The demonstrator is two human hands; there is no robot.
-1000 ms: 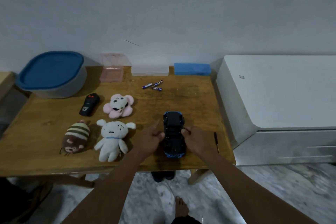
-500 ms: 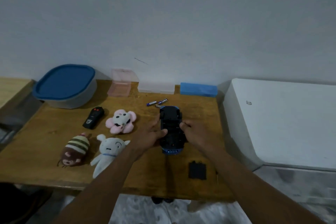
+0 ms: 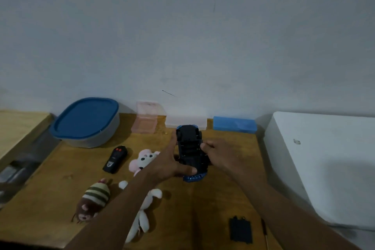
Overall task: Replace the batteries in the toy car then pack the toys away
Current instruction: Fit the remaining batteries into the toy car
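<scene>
The blue toy car (image 3: 191, 152) is upside down, its black underside facing up, held above the far middle of the wooden table (image 3: 50, 193). The left hand (image 3: 169, 163) cups its left flank, thumb across the near end and fingers stretched along the side. The right hand (image 3: 218, 155) grips the right flank, fingers curled onto the chassis. A black battery cover (image 3: 240, 229) lies on the table near the front edge, with a thin screwdriver (image 3: 264, 229) just beside it. To the left lie a black remote control (image 3: 115, 159), a pink plush (image 3: 143, 160), a white plush (image 3: 142, 217) and a striped plush (image 3: 92, 202). A blue-lidded container (image 3: 85, 122) stands at the back.
</scene>
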